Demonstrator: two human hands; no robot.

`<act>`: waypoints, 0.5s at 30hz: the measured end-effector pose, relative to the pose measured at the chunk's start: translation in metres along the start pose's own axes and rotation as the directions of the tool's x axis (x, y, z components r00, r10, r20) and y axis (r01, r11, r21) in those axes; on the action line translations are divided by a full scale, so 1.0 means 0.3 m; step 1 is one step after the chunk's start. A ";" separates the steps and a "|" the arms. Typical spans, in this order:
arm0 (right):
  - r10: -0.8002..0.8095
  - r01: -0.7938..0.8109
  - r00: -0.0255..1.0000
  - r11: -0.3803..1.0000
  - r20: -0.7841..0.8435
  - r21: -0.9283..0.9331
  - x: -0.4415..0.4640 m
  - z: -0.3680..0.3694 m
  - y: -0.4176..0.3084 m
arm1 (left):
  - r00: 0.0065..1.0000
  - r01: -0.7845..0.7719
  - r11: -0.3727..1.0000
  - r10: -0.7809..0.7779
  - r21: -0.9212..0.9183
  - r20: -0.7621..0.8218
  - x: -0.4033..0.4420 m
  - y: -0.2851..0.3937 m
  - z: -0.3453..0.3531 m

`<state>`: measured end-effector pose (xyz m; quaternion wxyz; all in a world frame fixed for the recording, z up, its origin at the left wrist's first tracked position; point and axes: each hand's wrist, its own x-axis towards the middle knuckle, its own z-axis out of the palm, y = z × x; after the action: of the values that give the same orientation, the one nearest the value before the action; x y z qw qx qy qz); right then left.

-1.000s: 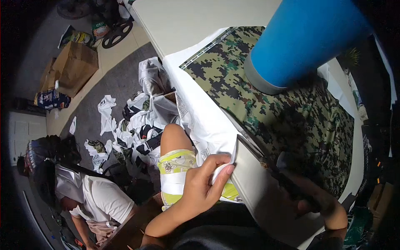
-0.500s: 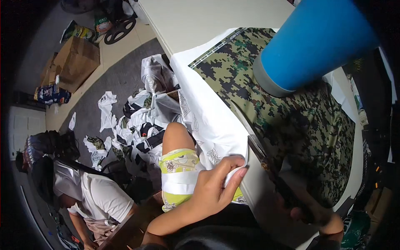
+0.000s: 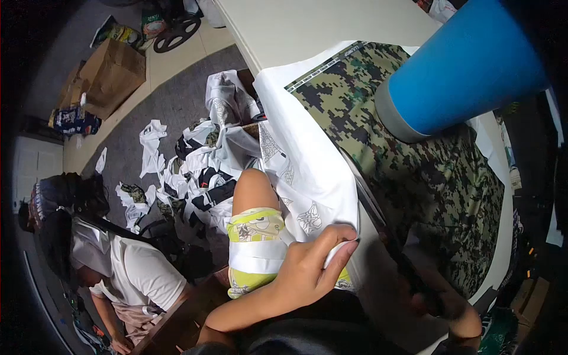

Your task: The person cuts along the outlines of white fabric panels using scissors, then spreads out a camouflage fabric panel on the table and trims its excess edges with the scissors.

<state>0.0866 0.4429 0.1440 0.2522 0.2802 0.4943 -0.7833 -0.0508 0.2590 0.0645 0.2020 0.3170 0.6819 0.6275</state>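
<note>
My left hand [image 3: 316, 260] is closed, pinching the edge of a white cloth [image 3: 319, 160] between thumb and fingers. This cloth hangs over the table edge, and grey line patterns show on its lower part. In deep shadow, my right hand [image 3: 435, 302] is wrapped round the handles of dark scissors [image 3: 371, 204]. The scissor blades lie along the border between the white cloth and a green camouflage fabric [image 3: 355, 109], which is spread on top of it. A blue tumbler [image 3: 455, 77] with a grey base rests on the camouflage fabric.
Everything lies on a white table [image 3: 296, 29]. A heap of cloth scraps [image 3: 195, 165] covers the floor at left. Cardboard boxes [image 3: 112, 77] stand against the wall. At lower left sits another person [image 3: 142, 269] in a white shirt. My knee [image 3: 254, 192] is beside the table.
The scissor blades look closer together than before. The view has shifted slightly, so the table and fabrics sit a little further right. My left hand keeps its pinch on the white cloth.
</note>
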 end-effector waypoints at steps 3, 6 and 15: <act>0.067 -0.067 0.998 0.996 0.009 -0.063 -0.001 -0.032 0.021 | 1.000 -0.001 1.000 0.002 -0.012 0.014 -0.001 -0.005 -0.006; 0.054 -0.054 0.999 0.988 -0.006 -0.144 0.000 -0.060 0.037 | 1.000 0.007 1.000 -0.007 -0.013 0.011 -0.004 -0.002 -0.011; 0.183 -0.177 0.948 0.983 -0.262 0.043 0.082 0.033 -0.127 | 1.000 0.006 1.000 -0.006 -0.009 0.009 -0.016 0.004 -0.015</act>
<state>0.0416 0.4456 0.1547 0.2514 0.4289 0.4885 -0.7171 -0.0502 0.2526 0.0657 0.2085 0.3167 0.6790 0.6287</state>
